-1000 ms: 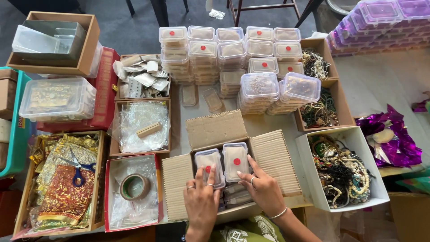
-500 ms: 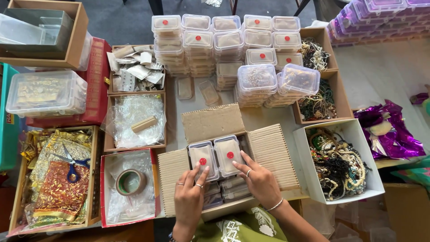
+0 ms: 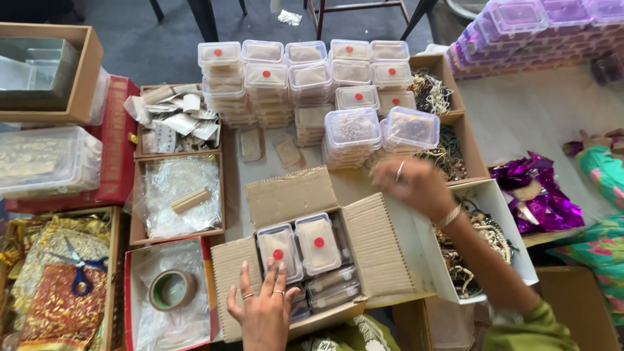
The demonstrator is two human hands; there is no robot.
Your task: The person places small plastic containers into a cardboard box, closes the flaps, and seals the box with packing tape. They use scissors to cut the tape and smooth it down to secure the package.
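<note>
An open cardboard carton sits in front of the person, its flaps folded out flat. Inside it lie small clear plastic boxes with red dots on their lids, two on top side by side and more beneath them toward the near edge. The left hand rests flat at the carton's near left corner, fingers spread apart, fingertips touching the nearer end of the left dotted box; it grips nothing. The right hand hovers beyond the carton's far right flap, blurred, fingers loosely curled and holding nothing that I can see, just below a stack of larger clear tubs.

Behind the carton, more red-dotted boxes stand in piled stacks. To the carton's right a white tray of tangled jewellery lies partly under the right forearm. To the carton's left is a red-edged box with a roll of tape. Beyond that, further left, blue-handled scissors lie on gold-patterned cloth. Behind the tape box, a brown tray holds crumpled clear plastic.
</note>
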